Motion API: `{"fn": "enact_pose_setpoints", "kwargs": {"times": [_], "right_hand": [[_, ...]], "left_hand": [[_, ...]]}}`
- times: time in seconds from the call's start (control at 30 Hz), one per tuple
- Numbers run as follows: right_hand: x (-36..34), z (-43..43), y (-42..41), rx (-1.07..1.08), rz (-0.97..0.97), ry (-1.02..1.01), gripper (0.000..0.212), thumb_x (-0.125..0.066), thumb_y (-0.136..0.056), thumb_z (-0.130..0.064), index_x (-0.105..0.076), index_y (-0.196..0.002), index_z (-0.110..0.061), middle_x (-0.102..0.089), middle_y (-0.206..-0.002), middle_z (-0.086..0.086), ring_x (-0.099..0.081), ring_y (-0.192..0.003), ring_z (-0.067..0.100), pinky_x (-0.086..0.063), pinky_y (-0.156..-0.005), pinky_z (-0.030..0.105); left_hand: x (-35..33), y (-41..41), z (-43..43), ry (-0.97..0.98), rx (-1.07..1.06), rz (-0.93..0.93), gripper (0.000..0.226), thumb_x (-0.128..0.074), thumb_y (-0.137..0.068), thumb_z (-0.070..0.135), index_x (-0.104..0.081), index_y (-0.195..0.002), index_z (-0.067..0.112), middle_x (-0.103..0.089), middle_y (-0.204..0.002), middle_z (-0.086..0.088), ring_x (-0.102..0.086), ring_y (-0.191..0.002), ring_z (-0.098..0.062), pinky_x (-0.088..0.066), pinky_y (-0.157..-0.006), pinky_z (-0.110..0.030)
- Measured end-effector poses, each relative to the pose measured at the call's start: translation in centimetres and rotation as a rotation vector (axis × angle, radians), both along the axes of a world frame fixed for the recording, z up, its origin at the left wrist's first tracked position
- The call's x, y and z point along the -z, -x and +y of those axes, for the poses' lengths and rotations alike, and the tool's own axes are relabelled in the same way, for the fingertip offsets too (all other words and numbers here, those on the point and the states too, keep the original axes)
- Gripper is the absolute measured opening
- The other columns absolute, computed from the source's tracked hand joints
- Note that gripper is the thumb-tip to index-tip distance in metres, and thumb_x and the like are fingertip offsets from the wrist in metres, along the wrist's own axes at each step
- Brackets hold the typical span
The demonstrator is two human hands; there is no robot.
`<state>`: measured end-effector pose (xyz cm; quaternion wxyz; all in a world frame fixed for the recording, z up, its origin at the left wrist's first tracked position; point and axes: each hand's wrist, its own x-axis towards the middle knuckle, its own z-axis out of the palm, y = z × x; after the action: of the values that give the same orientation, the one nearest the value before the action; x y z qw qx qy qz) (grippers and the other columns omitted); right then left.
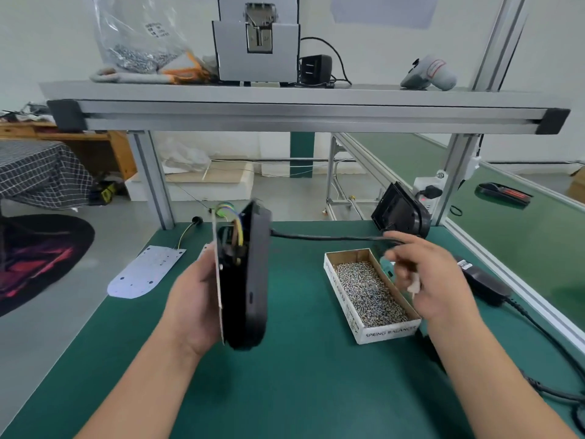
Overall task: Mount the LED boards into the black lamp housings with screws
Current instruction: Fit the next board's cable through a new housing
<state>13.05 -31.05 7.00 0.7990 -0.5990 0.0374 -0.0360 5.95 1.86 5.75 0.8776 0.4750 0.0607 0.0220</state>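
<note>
The green desk (pixel 300 375) carries the parts. The left hand (pixel 193 305) holds a black lamp housing (pixel 253 280) on edge above the desk, fingers curled round it and the LED board (pixel 220 289) at its face. A second LED board (pixel 142 272) lies flat at left. The blurred right hand (pixel 433 280) hovers over the screw box (pixel 386 333), fingers loosely spread.

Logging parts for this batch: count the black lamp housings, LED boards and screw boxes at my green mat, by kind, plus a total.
Black lamp housings: 2, the held housing in the left hand, the standing housing at far right of the mat.
LED boards: 2, the held board against the held housing, the flat board on the mat at left.
Screw box: 1
Total: 5
</note>
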Motion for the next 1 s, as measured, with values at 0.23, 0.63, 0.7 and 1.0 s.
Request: {"fn": "enact_pose_setpoints", "kwargs": {"times": [0.23, 0.63, 0.7, 1.0], "right_hand": [[-0.6, 0.6, 0.8, -0.169, -0.206, -0.212, 0.021, -0.062, -0.093, -0.012, -0.077, -0.107, -0.010, -0.069, -0.086, 0.011, -0.048, -0.053, 0.012, -0.038, -0.045, 0.021], [0.0, 6.4, 4.6, -0.498, -0.268, 0.361, 0.045, -0.051, -0.093, -0.016, -0.072, -0.126, -0.039, -0.065, -0.067, 0.002, -0.054, -0.050, 0.014, -0.043, -0.051, 0.024], [-0.1, 5.9, 4.3, -0.510, -0.235, 0.381, 0.044, -0.048, -0.094, -0.015, -0.074, -0.122, -0.037, -0.059, -0.061, 0.007, -0.054, -0.049, 0.016, -0.042, -0.049, 0.026], [1.7, 8.0, 4.5, -0.543, -0.316, 0.587, 0.011, -0.062, -0.088, -0.024, -0.067, -0.097, -0.022, -0.059, -0.074, 0.011, -0.052, -0.058, 0.017, -0.041, -0.056, 0.032]], "left_hand": [[0.8, 0.1, -1.5, -0.102, 0.114, 0.033, 0.045, -0.064, -0.097, 0.050, -0.078, -0.125, 0.018, -0.078, -0.121, -0.011, -0.078, -0.100, -0.027, -0.064, -0.079, -0.041], [2.1, 0.6, -4.2, -0.221, 0.197, -0.074, 0.045, -0.060, -0.103, 0.042, -0.064, -0.143, 0.022, -0.068, -0.144, -0.012, -0.063, -0.135, -0.032, -0.050, -0.111, -0.046], [1.9, 0.6, -4.1, -0.209, 0.178, -0.062, 0.046, -0.061, -0.101, 0.044, -0.068, -0.137, 0.016, -0.068, -0.142, -0.015, -0.063, -0.135, -0.034, -0.047, -0.116, -0.052], [1.0, 1.2, -3.9, -0.214, 0.177, -0.019, 0.055, -0.055, -0.106, 0.040, -0.062, -0.137, -0.005, -0.058, -0.138, -0.042, -0.059, -0.127, -0.056, -0.040, -0.114, -0.072]]}}
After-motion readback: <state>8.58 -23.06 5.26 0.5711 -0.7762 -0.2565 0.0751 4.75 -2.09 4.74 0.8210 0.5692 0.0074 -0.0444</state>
